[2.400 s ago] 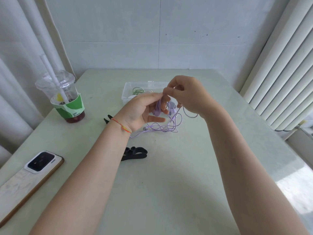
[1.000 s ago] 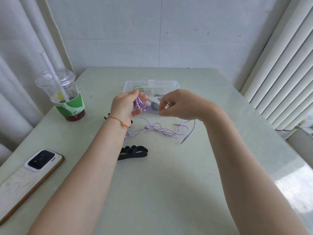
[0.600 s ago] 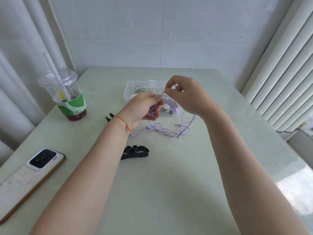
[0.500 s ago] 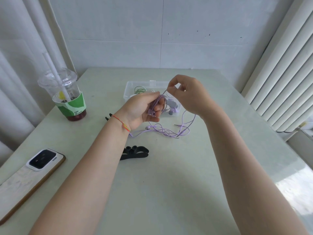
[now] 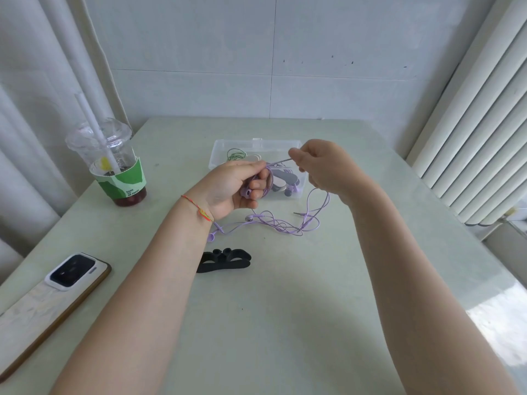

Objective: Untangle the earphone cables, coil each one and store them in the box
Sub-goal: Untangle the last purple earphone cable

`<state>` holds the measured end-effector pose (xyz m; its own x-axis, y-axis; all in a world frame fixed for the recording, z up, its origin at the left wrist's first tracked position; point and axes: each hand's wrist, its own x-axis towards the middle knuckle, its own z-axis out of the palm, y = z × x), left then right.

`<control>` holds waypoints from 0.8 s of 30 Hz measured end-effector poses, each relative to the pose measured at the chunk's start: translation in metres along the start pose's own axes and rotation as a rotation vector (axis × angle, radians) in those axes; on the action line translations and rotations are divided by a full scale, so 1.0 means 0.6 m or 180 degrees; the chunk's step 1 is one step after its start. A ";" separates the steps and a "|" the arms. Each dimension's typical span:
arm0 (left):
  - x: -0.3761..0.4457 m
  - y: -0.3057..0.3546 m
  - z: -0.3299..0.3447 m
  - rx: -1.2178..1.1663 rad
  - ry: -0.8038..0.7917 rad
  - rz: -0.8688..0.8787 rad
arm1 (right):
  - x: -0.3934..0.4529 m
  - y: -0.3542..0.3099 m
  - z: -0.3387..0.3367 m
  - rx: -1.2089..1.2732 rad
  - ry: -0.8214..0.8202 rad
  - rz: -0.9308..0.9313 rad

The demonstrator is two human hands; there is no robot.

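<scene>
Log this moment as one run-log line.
step: coiling purple earphone cable | left hand: grips coil | right hand: pinches strand taut | clear box: open, holds green cable

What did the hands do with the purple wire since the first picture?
The right hand swung out, dropped low, then rose again, laying another turn of the purple cable round the left hand. The left hand holds the coil throughout, and the right pinches the strand. The loose cable on the table shifted. The cup, phone, box and black winder stayed put.
</scene>
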<state>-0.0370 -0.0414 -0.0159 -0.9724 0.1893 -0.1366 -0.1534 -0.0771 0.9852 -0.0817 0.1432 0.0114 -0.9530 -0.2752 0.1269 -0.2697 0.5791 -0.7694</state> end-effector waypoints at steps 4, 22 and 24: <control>0.003 0.006 0.003 -0.0378 0.0375 -0.0043 | 0.015 0.018 -0.003 -0.0273 0.0374 0.0404; 0.002 0.000 0.015 0.0441 0.0216 -0.0141 | -0.009 -0.021 0.018 0.0822 -0.0264 -0.0276; 0.003 0.000 0.013 0.0396 0.0207 -0.0166 | -0.007 -0.021 0.011 0.1219 -0.0010 -0.0201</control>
<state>-0.0371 -0.0333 -0.0151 -0.9737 0.1256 -0.1903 -0.1848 0.0537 0.9813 -0.0736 0.1318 0.0161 -0.9355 -0.3039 0.1800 -0.2561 0.2325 -0.9383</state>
